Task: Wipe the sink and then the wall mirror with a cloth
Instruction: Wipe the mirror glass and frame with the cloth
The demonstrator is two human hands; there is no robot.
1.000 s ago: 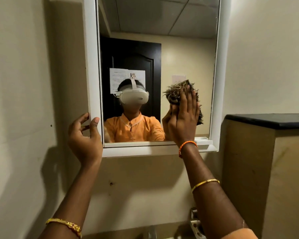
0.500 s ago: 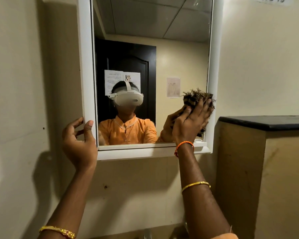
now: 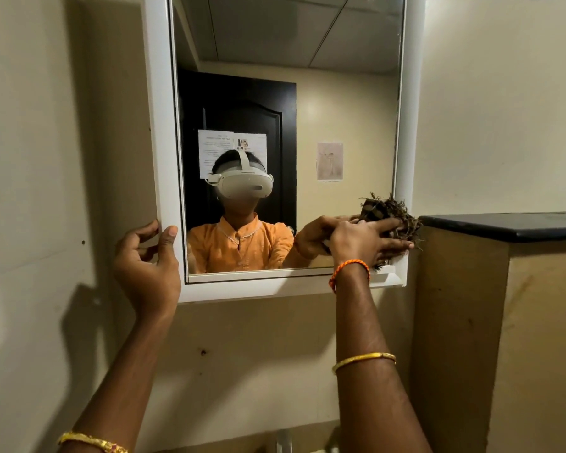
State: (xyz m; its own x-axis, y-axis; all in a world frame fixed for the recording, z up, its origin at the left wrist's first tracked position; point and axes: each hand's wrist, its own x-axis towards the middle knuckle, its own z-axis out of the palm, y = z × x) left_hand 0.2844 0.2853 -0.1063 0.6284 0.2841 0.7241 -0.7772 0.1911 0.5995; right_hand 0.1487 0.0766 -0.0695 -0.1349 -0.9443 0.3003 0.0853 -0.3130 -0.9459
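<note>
Glass in the wall mirror point(image 3: 340, 93) is being wiped now, so the job looks to be in its second half; whether the sink was cleaned cannot be told, as it is out of view. The right hand point(image 3: 366, 241) presses a shaggy dark cloth point(image 3: 386, 209) flat against the mirror's lower right corner. The left hand point(image 3: 146, 259), half curled, grips the white frame point(image 3: 159, 125). Most of the glass above seems left to do.
</note>
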